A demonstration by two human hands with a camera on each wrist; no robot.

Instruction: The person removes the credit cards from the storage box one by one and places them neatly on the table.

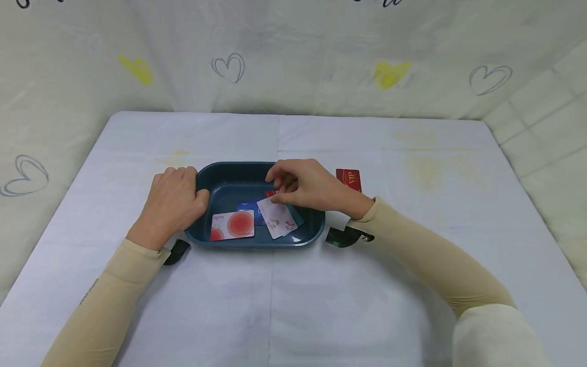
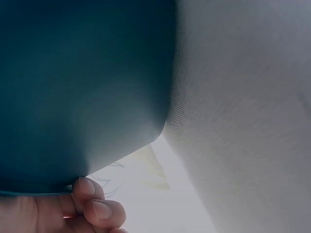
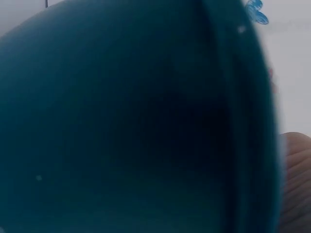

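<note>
A dark teal tray [image 1: 257,244] sits on the white table, with several cards inside. My left hand [image 1: 171,206] grips the tray's left rim; in the left wrist view its curled fingers [image 2: 104,209] show beside the tray wall [image 2: 87,87]. Reaching over the right side, my right hand [image 1: 316,186] holds the upper edge of a white patterned card [image 1: 277,219] at the thumb tip, other fingers curled above. A white card with red circles [image 1: 233,225] lies at the tray's front left. Behind are a blue card [image 1: 249,206] and part of a red card [image 1: 269,193].
A red VIP card [image 1: 349,178] lies on the table right of the tray, partly behind my right wrist. Dark wrist devices [image 1: 343,237] hang under both wrists. The tray side [image 3: 121,121] fills most of the right wrist view. A patterned curtain [image 1: 302,86] hangs behind the table.
</note>
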